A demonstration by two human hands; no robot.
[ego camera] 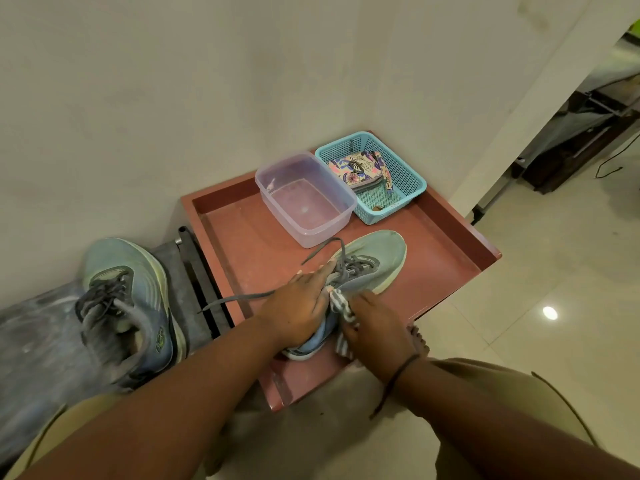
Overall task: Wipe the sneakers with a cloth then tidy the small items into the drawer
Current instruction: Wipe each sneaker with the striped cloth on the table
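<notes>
A reddish-brown drawer [450, 244] with raised walls stands pulled out into the middle of the scene, its far end against a pale wall and a glossy tiled floor [554, 271] spreading out to its right. To its left, on a grey dusty surface, sits the second sneaker [128, 306], teal at the toe and blue-grey at the heel, upright with its toe pointing away and its dark laces loose. In the far part of the drawer a clear plastic container [304, 199] rests just beside a teal mesh basket [401, 188] on its right; the basket holds a flower-patterned pouch [356, 168]. Nearer, on the drawer floor, lies the sneaker being wiped [374, 258], its pale teal toe pointing far-right and its heel toward the near edge, one grey lace trailing left over the drawer wall. The left hand [298, 306] lies over the top of this sneaker by the laces, fingers stretched along it and pressing it down, so that grip is released rather than clenched. The right hand [377, 327], a dark cord at its wrist, is curled around a grey-and-white striped cloth [341, 303], its grip grasping the cloth and holding it against the sneaker's right side near the collar. Khaki-clad knees show at the bottom on both sides.
</notes>
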